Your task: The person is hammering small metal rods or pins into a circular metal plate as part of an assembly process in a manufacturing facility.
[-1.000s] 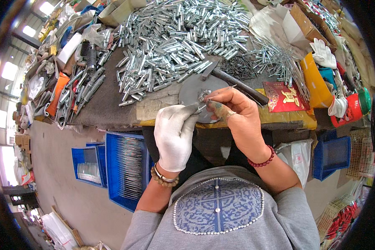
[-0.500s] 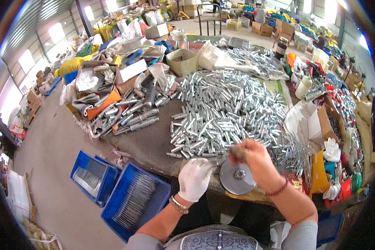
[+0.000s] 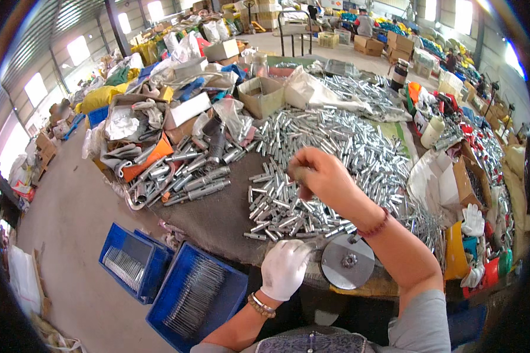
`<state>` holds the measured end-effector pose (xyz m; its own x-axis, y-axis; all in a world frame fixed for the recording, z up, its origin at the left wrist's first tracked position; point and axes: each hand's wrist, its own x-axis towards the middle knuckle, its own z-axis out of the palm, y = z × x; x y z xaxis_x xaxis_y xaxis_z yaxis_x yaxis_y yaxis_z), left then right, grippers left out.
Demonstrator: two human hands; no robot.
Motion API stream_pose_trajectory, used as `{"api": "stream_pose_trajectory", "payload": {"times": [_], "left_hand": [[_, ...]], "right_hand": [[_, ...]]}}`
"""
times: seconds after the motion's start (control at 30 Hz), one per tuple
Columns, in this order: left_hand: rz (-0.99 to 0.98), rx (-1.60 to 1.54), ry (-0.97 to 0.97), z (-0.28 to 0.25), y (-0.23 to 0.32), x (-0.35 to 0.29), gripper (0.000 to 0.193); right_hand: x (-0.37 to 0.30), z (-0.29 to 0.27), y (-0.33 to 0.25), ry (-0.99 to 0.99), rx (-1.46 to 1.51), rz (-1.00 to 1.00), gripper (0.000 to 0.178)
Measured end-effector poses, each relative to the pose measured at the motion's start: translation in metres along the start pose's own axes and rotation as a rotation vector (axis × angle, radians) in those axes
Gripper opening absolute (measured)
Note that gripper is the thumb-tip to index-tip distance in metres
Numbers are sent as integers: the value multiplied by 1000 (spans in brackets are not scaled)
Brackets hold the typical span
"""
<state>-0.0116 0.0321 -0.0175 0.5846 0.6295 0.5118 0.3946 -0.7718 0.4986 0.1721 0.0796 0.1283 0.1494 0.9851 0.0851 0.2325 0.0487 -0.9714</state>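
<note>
My left hand [image 3: 284, 269], in a white glove, is closed at the table's front edge, left of a round grey metal disc [image 3: 337, 269] with a hub in its middle. What its fingers hold, if anything, is hidden. My bare right hand [image 3: 317, 173] hangs over a large pile of short silver metal tubes [image 3: 350, 144]. Its fingers are curled together with the tips pointing down, slightly blurred and dark. Whatever may be between them I cannot make out. A red bead bracelet circles the right wrist.
Blue plastic bins [image 3: 176, 338] with rows of thin metal rods stand low at the left. Larger metal tubes [image 3: 201, 191] and an orange scoop-like piece [image 3: 150, 157] lie at the table's left. An open carton [image 3: 472, 176] and a white glove [image 3: 472, 220] are at the right.
My right hand has moved from above the disc forward and left, over the pile of tubes. The disc now shows fully. My left hand stays beside it; the whole view has shifted slightly.
</note>
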Motion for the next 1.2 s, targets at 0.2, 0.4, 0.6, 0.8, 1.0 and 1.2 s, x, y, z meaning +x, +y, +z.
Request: {"api": "stream_pose_trajectory", "payload": {"times": [0.2, 0.4, 0.6, 0.8, 1.0, 1.2], "left_hand": [[122, 16, 165, 13, -11, 0, 28], [84, 111, 139, 12, -17, -2, 25], [-72, -187, 58, 8, 4, -2, 19], [63, -250, -137, -4, 51, -11, 19], [143, -158, -175, 5, 58, 4, 20], [145, -112, -215, 10, 54, 2, 18]], "right_hand": [[-142, -52, 34, 242, -485, -147, 25], [-240, -111, 96, 628, -933, 87, 20], [-277, -133, 123, 684, -1038, 215, 19], [-282, -96, 97, 559, -905, 62, 29], [-274, -96, 111, 533, -913, -11, 43], [-260, -112, 122, 512, -1081, -134, 41]]}}
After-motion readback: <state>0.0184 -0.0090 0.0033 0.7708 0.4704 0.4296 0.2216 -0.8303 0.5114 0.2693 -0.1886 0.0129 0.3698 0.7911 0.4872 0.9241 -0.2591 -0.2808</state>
